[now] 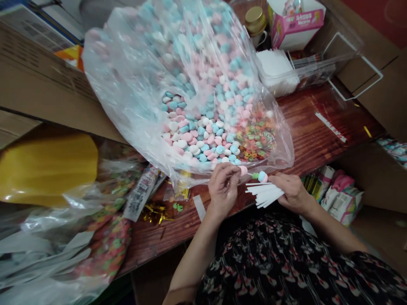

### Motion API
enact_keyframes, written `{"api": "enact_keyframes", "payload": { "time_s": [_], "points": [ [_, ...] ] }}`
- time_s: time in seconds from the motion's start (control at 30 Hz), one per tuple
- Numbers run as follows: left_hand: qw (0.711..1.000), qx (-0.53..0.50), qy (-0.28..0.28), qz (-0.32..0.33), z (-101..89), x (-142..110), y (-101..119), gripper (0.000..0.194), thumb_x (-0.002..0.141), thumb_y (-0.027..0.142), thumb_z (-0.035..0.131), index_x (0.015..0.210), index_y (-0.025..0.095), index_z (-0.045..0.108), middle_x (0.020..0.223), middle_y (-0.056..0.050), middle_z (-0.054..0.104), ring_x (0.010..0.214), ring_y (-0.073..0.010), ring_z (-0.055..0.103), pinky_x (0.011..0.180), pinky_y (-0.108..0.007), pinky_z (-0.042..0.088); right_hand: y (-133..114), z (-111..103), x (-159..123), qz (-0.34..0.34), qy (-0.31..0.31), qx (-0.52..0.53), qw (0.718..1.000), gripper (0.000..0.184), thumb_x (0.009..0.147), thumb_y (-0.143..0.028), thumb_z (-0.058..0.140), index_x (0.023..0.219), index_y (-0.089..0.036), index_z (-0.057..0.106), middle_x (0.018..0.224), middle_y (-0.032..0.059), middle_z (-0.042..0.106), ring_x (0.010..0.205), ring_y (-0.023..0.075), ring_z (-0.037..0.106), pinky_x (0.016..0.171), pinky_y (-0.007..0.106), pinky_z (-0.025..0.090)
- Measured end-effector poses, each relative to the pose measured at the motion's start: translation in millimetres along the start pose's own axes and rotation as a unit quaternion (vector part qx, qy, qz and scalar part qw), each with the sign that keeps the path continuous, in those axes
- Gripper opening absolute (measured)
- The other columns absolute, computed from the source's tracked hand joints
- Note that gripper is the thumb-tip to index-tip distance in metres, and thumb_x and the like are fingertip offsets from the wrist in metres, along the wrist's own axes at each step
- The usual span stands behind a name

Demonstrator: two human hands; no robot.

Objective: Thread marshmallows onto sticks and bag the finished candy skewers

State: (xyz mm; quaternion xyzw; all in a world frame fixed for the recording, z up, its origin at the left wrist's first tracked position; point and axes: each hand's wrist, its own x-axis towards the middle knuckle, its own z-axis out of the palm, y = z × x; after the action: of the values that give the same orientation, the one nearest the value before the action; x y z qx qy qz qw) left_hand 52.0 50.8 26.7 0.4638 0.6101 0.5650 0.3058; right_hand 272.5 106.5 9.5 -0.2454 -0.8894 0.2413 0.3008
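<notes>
The left hand (223, 188) has its fingers (229, 169) curled closed at a pink candy (243, 170), which sits just beyond their tips, though they hide exactly how it is held. The right hand (294, 193) has its fingers (276, 181) closed on a bundle of white sticks (264, 194). A blue-and-pink candy (262, 176) and a small green piece (255, 175) lie between both hands; what carries them is hard to make out. Ahead of the fingers, a clear plastic bag (108, 72) of pastel candies lies on the wooden tabletop (305, 135), its plastic blurring the far contents.
</notes>
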Motion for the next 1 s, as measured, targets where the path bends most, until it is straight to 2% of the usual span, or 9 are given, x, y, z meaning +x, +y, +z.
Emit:
{"api": "enact_keyframes", "payload": {
  "time_s": [0.1, 0.17, 0.3, 0.4, 0.53, 0.6, 0.7, 0.8, 1.0],
  "points": [
    [0.986, 0.13, -0.024, 0.102, -1.8, -1, -3, 0.015, 0.09, 0.025, 0.061, 0.099, 0.022, 0.072, 0.103, -0.009, 0.069, 0.097, -0.0196, 0.065, 0.089, -0.036, 0.054, -3, -1, 1, 0.017, -0.008, -0.025, 1.0, 0.049, 0.072, -0.003, 0.043, 0.115, -0.016, 0.061, 0.08, 0.0055, 0.066, 0.067, 0.0168, 0.061, 0.06, 0.026, 0.048],
    [0.982, 0.14, -0.046, 0.115, -2.7, -1, -6, 0.02, 0.088, 0.026, 0.063, 0.107, 0.023, 0.071, 0.109, -0.01, 0.069, 0.1, -0.021, 0.066, 0.091, -0.037, 0.054, -5, -1, 2, 0.024, -0.005, -0.021, 0.999, 0.051, 0.07, -0.002, 0.043, 0.115, -0.016, 0.061, 0.083, 0.0062, 0.067, 0.069, 0.0172, 0.062, 0.062, 0.026, 0.049],
    [0.996, 0.056, -0.027, 0.065, -1.6, 1, -14, 0.027, 0.079, 0.026, 0.075, 0.106, 0.022, 0.073, 0.111, -0.009, 0.07, 0.102, -0.022, 0.066, 0.091, -0.038, 0.055, -10, 1, 2, 0.039, 0.012, 0.007, 0.999, 0.052, 0.07, -0.002, 0.045, 0.117, -0.016, 0.062, 0.084, 0.0063, 0.069, 0.07, 0.0173, 0.063, 0.063, 0.026, 0.05],
    [0.997, -0.069, 0.004, -0.038, 1.4, 3, -16, 0.025, 0.072, 0.028, 0.081, 0.096, 0.021, 0.076, 0.1, -0.006, 0.072, 0.09, -0.0186, 0.069, 0.082, -0.032, 0.058, -13, 4, 4, 0.047, 0.037, 0.064, 0.996, 0.049, 0.074, -0.002, 0.044, 0.115, -0.017, 0.064, 0.091, 0.0065, 0.072, 0.078, 0.0171, 0.066, 0.07, 0.026, 0.052],
    [0.95, -0.261, 0.041, -0.168, 7.5, 4, -12, 0.033, 0.064, 0.035, 0.087, 0.091, 0.019, 0.075, 0.081, -0.002, 0.072, 0.065, -0.0138, 0.067, 0.058, -0.025, 0.056, -19, 16, 5, 0.125, 0.059, 0.185, 0.973, 0.031, 0.086, -0.006, 0.049, 0.104, -0.019, 0.071, 0.082, 0.0019, 0.07, 0.069, 0.0125, 0.063, 0.066, 0.023, 0.049],
    [0.938, -0.297, 0.058, -0.171, 9.7, 6, -10, 0.034, 0.062, 0.035, 0.088, 0.088, 0.019, 0.074, 0.081, -0.002, 0.072, 0.065, -0.0136, 0.068, 0.059, -0.024, 0.056, -22, 27, 3, 0.17, 0.076, 0.233, 0.954, 0.023, 0.09, -0.013, 0.054, 0.102, -0.02, 0.073, 0.077, -0.0001, 0.067, 0.063, 0.011, 0.059, 0.062, 0.022, 0.047],
    [0.946, -0.286, 0.103, -0.11, 10.3, 8, -12, 0.028, 0.06, 0.028, 0.09, 0.081, 0.02, 0.074, 0.091, -0.002, 0.073, 0.08, -0.0136, 0.069, 0.073, -0.025, 0.057, -27, 44, 1, 0.228, 0.119, 0.285, 0.923, 0.018, 0.092, -0.02, 0.059, 0.101, -0.021, 0.074, 0.069, -0.0022, 0.063, 0.058, 0.0101, 0.055, 0.058, 0.022, 0.044],
    [0.955, -0.256, 0.137, -0.063, 8.8, 9, -15, 0.024, 0.058, 0.022, 0.09, 0.076, 0.02, 0.074, 0.088, -0.001, 0.072, 0.086, -0.0129, 0.068, 0.08, -0.023, 0.055, -31, 53, -1, 0.267, 0.148, 0.323, 0.896, 0.016, 0.092, -0.024, 0.06, 0.096, -0.021, 0.075, 0.062, -0.0037, 0.057, 0.054, 0.0091, 0.051, 0.054, 0.022, 0.042],
    [0.946, -0.268, 0.155, -0.097, 10.8, 7, -17, 0.039, 0.059, 0.027, 0.09, 0.095, 0.024, 0.076, 0.089, 0.0, 0.073, 0.078, -0.0123, 0.068, 0.07, -0.023, 0.056, -38, 60, 0, 0.273, 0.182, 0.34, 0.881, 0.017, 0.093, -0.023, 0.058, 0.098, -0.02, 0.075, 0.062, -0.0036, 0.055, 0.054, 0.0082, 0.049, 0.053, 0.021, 0.04]
  ]
}}
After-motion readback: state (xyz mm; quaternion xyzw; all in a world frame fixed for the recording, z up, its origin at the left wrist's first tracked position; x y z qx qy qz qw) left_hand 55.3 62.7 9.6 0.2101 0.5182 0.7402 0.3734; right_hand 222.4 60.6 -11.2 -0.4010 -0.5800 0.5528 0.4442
